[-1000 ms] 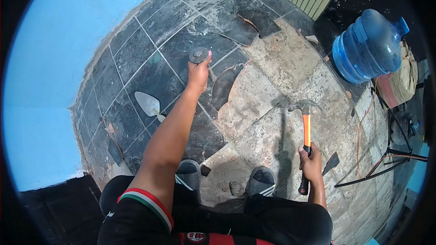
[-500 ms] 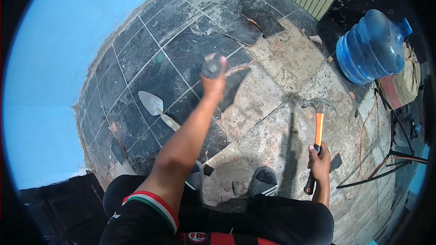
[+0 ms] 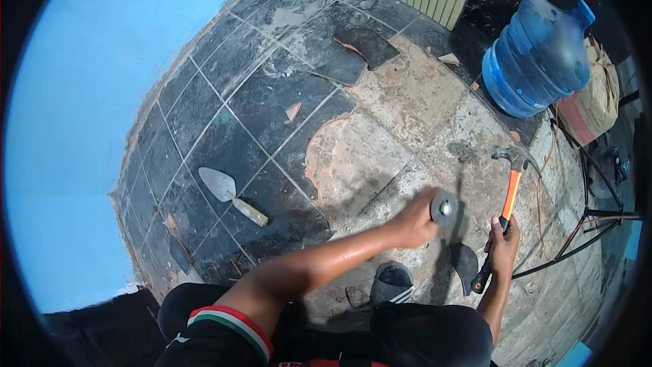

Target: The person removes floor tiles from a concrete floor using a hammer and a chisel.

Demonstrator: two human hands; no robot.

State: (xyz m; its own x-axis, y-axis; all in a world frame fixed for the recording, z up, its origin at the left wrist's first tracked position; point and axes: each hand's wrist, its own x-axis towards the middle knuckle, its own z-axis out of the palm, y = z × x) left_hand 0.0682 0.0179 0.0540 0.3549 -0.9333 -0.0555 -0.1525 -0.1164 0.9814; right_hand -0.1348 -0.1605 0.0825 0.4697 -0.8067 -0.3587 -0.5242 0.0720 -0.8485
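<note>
Hammer (image 3: pixel 512 194) shadow falls to its left on the floor (image 3: pixel 421 105), so light's from its right. Wall (image 3: pixel 102 95) far left of hammer bright, even. Water jug (image 3: pixel 536 68) above hammer shows glare. Left hand (image 3: pixel 413 223), just left of hammer, slightly soft. Fisheye curves grout lines; corners around it all vignette black.

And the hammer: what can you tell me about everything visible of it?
The hammer has a dull grey, metal-looking head with a curved claw, an orange shaft and a black grip. The right hand closes around the grip, leaving the butt showing. It slants, head pointing forward, and seems raised above the untiled floor.
</note>
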